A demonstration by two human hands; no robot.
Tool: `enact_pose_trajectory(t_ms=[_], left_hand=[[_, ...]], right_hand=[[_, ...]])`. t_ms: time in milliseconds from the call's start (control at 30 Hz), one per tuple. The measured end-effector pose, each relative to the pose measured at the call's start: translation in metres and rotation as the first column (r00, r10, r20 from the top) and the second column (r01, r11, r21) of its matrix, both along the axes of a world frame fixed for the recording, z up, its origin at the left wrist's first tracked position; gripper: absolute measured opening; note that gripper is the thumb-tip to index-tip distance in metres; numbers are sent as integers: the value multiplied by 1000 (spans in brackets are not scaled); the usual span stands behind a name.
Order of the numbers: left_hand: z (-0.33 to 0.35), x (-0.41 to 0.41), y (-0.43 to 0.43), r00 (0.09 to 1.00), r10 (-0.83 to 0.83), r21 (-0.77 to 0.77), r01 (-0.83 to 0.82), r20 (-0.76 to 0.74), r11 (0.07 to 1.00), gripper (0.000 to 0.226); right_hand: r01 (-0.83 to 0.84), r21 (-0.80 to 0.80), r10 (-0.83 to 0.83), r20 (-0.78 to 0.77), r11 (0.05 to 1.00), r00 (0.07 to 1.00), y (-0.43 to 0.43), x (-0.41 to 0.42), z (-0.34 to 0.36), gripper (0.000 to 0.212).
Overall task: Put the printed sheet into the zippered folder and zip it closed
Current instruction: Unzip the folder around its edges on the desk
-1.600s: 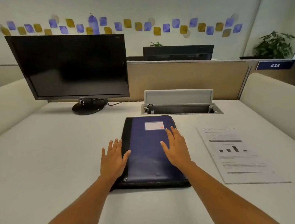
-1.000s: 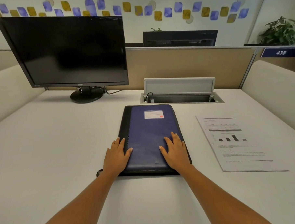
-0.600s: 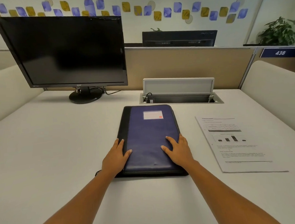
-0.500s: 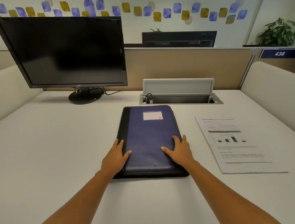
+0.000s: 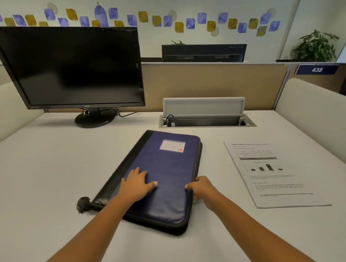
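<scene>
A blue zippered folder [image 5: 166,170] with a black spine strip and a white label lies closed on the desk, turned at an angle with its near end swung right. My left hand [image 5: 136,185] presses flat on its cover near the spine. My right hand [image 5: 202,189] curls over the folder's right edge, fingers gripping it. A black zipper pull tab [image 5: 83,204] sticks out at the near left corner. The printed sheet [image 5: 269,172], with a table and bar chart, lies flat on the desk to the right of the folder.
A black monitor [image 5: 72,66] stands at the back left on a round base. An open cable box [image 5: 206,119] is set into the white desk [image 5: 41,176] behind the folder. Beige partitions border the desk at the back and sides.
The folder has rotated, its near end swinging right. My right hand moved from flat on the cover to gripping the right edge. My left hand shifted further onto the cover.
</scene>
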State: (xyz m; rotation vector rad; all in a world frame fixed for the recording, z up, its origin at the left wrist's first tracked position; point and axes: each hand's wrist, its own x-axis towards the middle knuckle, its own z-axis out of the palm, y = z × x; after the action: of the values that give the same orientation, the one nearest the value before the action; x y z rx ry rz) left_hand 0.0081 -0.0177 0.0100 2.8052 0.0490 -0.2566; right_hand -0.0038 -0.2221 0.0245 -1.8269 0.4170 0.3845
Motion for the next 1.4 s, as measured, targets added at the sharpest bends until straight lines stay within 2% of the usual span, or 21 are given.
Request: enact_pose_trajectory(t_ms=[67, 167, 300, 400, 567, 700, 867, 1033, 1200, 1267, 1400], left_hand=[[3, 0, -12, 998, -49, -38, 47, -34, 998, 65], [6, -1, -30, 994, -100, -46, 98, -50, 994, 65], [7, -1, -45, 992, -125, 38, 126, -28, 991, 66], [4, -1, -48, 994, -111, 83, 112, -15, 990, 70], [-5, -4, -49, 989, -145, 224, 138, 16, 965, 74], [-6, -4, -47, 979, -203, 302, 194, -2, 933, 74], [-1, -3, -45, 958, -287, 366, 266, 2, 892, 67], [4, -4, -42, 941, -337, 377, 321, -25, 869, 63], [7, -14, -28, 915, -404, 366, 371, 13, 853, 55], [7, -19, -20, 896, -444, 369, 409, 9, 835, 54], [8, -27, -3, 857, -512, 380, 492, -54, 783, 67]], right_hand=[[-26, 127, 30, -31, 992, 999, 8, -7, 0, 14], [-137, 256, 154, -45, 957, 987, 21, -20, -6, 26], [-336, 281, 357, -27, 899, 934, 34, -31, -14, 35], [-381, 222, 389, 5, 898, 921, 31, -29, -17, 35], [-388, 95, 386, 40, 917, 922, 15, -17, -18, 21], [-317, 41, 314, 61, 948, 947, 4, -3, -19, 14], [-140, -72, 149, 139, 988, 979, -15, 16, -16, 9], [-21, -211, 72, 240, 977, 968, -32, 33, -12, 15], [-10, -356, 128, 309, 934, 942, -39, 48, -5, 34], [-29, -383, 157, 307, 923, 939, -38, 52, -2, 40], [-110, -407, 219, 232, 907, 948, -33, 57, -2, 55]])
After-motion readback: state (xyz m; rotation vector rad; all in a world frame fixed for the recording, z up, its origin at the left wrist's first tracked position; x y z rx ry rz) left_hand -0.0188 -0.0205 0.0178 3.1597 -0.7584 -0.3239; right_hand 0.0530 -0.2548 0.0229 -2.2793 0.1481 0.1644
